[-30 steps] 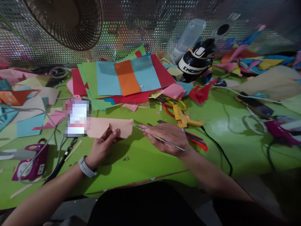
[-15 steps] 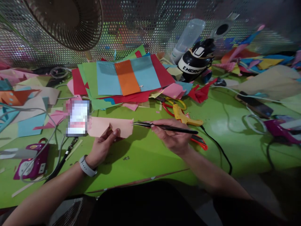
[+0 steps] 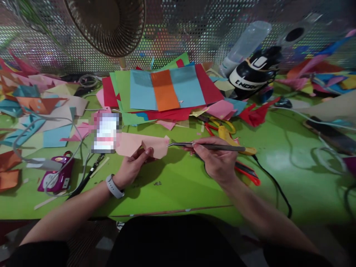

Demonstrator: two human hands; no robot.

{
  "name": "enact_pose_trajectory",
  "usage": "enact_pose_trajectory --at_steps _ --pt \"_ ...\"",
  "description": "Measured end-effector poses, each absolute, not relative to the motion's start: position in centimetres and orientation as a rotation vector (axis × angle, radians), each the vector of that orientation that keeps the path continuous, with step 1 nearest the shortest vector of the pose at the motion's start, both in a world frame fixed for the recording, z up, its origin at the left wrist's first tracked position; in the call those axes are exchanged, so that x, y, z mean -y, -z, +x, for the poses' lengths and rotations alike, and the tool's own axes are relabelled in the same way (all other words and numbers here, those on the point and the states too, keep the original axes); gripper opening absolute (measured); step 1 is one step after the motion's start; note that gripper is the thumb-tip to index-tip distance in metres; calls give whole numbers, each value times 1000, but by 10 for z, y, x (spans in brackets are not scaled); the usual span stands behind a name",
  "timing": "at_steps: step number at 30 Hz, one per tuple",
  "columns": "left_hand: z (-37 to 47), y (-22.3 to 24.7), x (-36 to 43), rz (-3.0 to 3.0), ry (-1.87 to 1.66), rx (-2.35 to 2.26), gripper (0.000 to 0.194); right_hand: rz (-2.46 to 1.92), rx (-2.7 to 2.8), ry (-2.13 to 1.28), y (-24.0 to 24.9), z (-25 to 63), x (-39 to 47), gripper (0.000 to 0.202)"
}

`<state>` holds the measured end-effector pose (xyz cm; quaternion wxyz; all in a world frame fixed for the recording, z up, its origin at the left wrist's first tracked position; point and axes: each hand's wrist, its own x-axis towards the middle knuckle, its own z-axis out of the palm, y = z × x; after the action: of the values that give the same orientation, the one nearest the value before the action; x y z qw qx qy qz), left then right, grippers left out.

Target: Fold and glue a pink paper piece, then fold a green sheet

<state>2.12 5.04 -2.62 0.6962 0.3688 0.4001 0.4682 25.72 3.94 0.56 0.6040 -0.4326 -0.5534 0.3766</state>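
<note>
My left hand [image 3: 136, 165] pinches a folded, light pink piece of paper [image 3: 157, 147] at its lower edge, thumb on the front. The paper is held above the green table, and a notch shows in its middle. In my right hand [image 3: 218, 159] is a pair of dark tweezers [image 3: 205, 146], gripped like a pen and pointing left. Their tips are at the paper's right end, by a small rolled or curled bit; whether they touch it I cannot tell. A blurred-out phone [image 3: 105, 133] lies just behind the paper's left end.
Behind my hands lies a stack of coloured paper [image 3: 139, 89]. Right of it are a yellow glue gun [image 3: 224, 134] with a black cord, a red utility knife [image 3: 249, 173] and a black bottle [image 3: 254, 72]. A purple device [image 3: 57, 172] with cables sits left. A fan [image 3: 108, 26] stands behind.
The whole scene has shifted right as the view turned left. Both hands still hold the paper and tweezers; the tweezers have turned slightly, and their tips now sit just off the paper's right end.
</note>
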Motion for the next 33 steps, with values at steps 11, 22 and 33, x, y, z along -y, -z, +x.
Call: enact_pose_trajectory --at_steps 11,22,33 --pt "23 21 -50 824 -1060 -946 24 -993 1144 -996 3 259 -49 11" --pt "26 13 -51 812 -1045 -960 24 -970 1111 -1094 7 258 -54 12" --pt "24 15 -51 801 -1010 -945 25 -966 1082 -1145 7 258 -56 13"
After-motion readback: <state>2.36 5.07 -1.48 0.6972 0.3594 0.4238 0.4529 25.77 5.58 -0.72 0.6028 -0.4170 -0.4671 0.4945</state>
